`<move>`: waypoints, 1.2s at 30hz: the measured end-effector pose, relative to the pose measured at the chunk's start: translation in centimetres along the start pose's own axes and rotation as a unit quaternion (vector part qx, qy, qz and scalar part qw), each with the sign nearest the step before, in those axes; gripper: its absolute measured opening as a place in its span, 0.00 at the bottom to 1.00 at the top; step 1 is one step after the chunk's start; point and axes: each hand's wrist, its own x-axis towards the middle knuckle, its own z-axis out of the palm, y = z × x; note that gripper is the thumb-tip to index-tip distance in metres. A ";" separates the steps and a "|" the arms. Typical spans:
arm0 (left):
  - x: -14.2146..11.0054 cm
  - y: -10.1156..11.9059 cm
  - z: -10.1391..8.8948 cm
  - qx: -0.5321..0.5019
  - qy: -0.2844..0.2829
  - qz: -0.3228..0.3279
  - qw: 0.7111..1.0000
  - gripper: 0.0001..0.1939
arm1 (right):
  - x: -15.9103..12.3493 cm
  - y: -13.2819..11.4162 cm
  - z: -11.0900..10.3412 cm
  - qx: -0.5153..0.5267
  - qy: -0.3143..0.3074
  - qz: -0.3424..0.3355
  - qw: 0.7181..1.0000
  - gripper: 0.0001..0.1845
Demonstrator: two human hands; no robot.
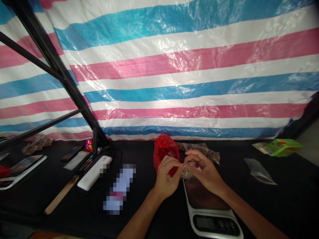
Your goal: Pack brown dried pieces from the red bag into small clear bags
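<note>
My left hand (166,176) and my right hand (204,172) meet above a digital kitchen scale (208,215), pinching a small clear plastic bag (185,173) between their fingertips. Something small and shiny shows inside that bag, too small to name. Behind my left hand stands a crumpled red plastic bag (164,152), partly hidden by the fingers. A clear bag of brown granular material (203,151) lies just beyond my right hand. The scale's steel platform is dark with reflection, and its display sits nearest me.
An empty-looking clear zip bag (259,171) and a green packet (281,147) lie to the right on the black table (279,196). To the left are a white power bank (94,172), a blurred object (119,189), a wooden stick (61,196), and phones. A black metal frame (57,73) stands before a striped tarp (189,76).
</note>
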 end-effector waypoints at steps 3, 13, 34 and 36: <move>0.0 -0.2 -0.1 -0.014 -0.005 0.001 1.000 0.09 | 0.2 -0.1 -0.3 0.009 -0.003 0.005 1.000 0.20; -0.1 -1.6 -0.6 -0.010 0.115 -0.110 0.987 0.18 | 2.0 1.4 -3.2 -0.023 0.174 -0.008 0.984 0.22; 0.0 -2.2 -1.1 0.046 0.099 -0.073 0.991 0.16 | 2.2 2.0 -20.5 -0.445 0.075 -0.051 0.891 0.19; 0.0 -2.2 -1.1 0.050 0.092 -0.068 0.992 0.16 | 0.6 1.7 -23.9 -0.450 0.006 -0.008 0.893 0.26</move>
